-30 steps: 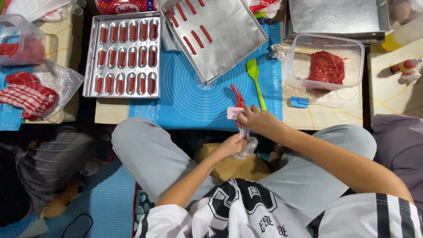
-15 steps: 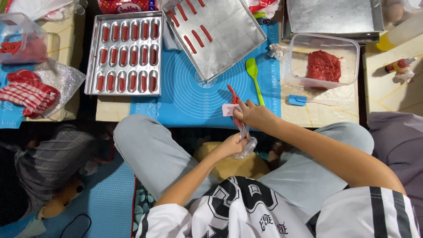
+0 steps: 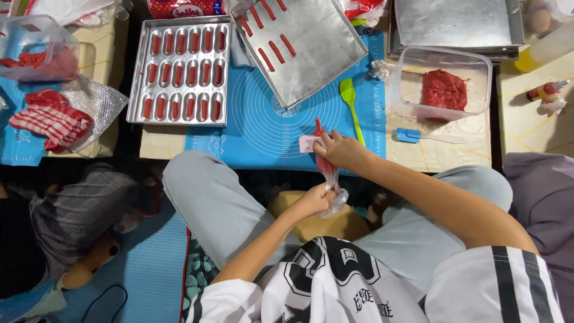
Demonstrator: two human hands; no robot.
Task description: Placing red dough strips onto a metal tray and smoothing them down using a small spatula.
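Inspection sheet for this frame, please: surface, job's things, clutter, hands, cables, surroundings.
Surface: blue silicone mat on a low table.
Job's things: clear piping bag of red paste; pink scraper by its tip.
Clutter: mould tray filled red, flat tray with red strips, green spatula, tub of red paste.
Hands: right hand grips the bag near its tip; left hand squeezes its tail.
Cables: dark cord on the floor.
Surroundings: another person's sleeve at left.

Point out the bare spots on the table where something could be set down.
Free: the blue mat between mould tray, tilted baking sheet and right hand; the cream strip below the clear container, beside the blue scraper. Crowded: the table's far edge.
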